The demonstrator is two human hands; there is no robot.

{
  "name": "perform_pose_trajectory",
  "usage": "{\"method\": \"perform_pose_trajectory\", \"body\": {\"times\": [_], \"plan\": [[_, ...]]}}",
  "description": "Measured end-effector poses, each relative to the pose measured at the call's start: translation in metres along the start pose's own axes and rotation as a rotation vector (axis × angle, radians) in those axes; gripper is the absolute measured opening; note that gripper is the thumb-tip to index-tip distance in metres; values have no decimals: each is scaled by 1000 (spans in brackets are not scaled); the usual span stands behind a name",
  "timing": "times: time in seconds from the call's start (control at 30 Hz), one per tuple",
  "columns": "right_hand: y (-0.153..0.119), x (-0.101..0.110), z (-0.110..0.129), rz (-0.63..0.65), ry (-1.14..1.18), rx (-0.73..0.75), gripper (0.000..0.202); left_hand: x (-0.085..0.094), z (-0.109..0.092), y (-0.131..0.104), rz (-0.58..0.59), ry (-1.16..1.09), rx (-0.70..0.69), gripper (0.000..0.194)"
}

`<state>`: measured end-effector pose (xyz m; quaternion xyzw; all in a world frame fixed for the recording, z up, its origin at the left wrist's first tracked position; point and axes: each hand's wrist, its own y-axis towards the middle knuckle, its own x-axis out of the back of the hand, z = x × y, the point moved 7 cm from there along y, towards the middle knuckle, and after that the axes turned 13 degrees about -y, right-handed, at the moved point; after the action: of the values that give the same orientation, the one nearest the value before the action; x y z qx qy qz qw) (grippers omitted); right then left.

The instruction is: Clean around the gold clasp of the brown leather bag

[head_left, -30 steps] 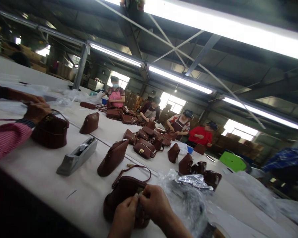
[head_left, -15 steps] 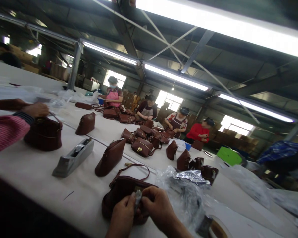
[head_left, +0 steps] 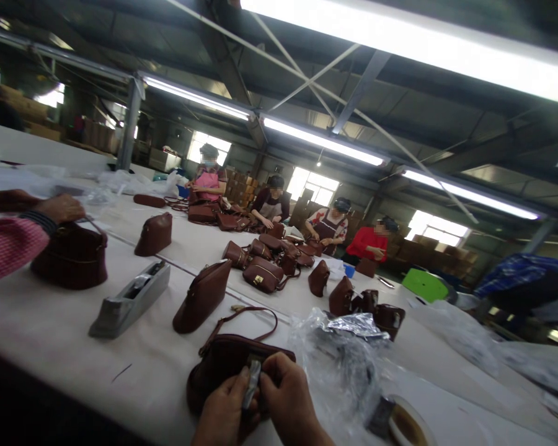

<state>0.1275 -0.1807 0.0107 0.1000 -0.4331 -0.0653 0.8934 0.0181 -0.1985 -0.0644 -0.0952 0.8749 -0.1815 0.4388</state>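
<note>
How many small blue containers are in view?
2: a blue container beside the person in the pink apron, another near the person in red. Piled bags may hide more.

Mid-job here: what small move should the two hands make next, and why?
Probably pinch the top of the shiny strip with the right hand: its fingertips are close by, and the left hand grips the strip by the brown bag.

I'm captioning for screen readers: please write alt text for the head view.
The left hand holds a silvery piece at a brown bag, the right hand close beside it. Clear plastic lies right of the bag and a grey tape dispenser left, on a white table; more bags and co-workers are beyond.
</note>
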Motion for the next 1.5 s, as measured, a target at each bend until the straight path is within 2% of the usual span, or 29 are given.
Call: {"method": "perform_pose_trajectory", "body": {"times": [0.17,0.43,0.63,0.8,0.87,0.97,1.07,1.13,1.2,1.27,1.37,1.5], "plan": [[-2,-5,-1,-49,-78,52,12,4,-1,2,9,49,58,39],[0,-2,-5,-24,-231,51,18,4,0,7,7,128,-19,41],[-12,-10,-13,-10,70,13,33,10,-5,11,-13,328,-143,42],[-11,-22,-9,15,162,-56,23,6,-30,0,-37,666,-425,35],[-8,-29,-13,56,271,-109,25,3,-36,-4,4,717,-470,35],[-8,-47,-27,158,519,-251,38,10,-31,0,49,590,-375,42],[-14,-65,-35,291,834,-372,47,22,-11,11,41,308,-127,49],[-19,-70,-33,358,1007,-425,46,23,5,15,66,141,33,50],[-23,-71,-28,414,1100,-463,44,21,14,16,87,36,132,51],[-26,-69,-21,465,1135,-484,43,19,16,15,96,-2,162,51],[-27,-68,-16,507,1154,-488,42,18,9,10,94,-16,124,50],[-25,-73,-23,518,1174,-472,40,15,-2,5,63,26,71,45]]}}
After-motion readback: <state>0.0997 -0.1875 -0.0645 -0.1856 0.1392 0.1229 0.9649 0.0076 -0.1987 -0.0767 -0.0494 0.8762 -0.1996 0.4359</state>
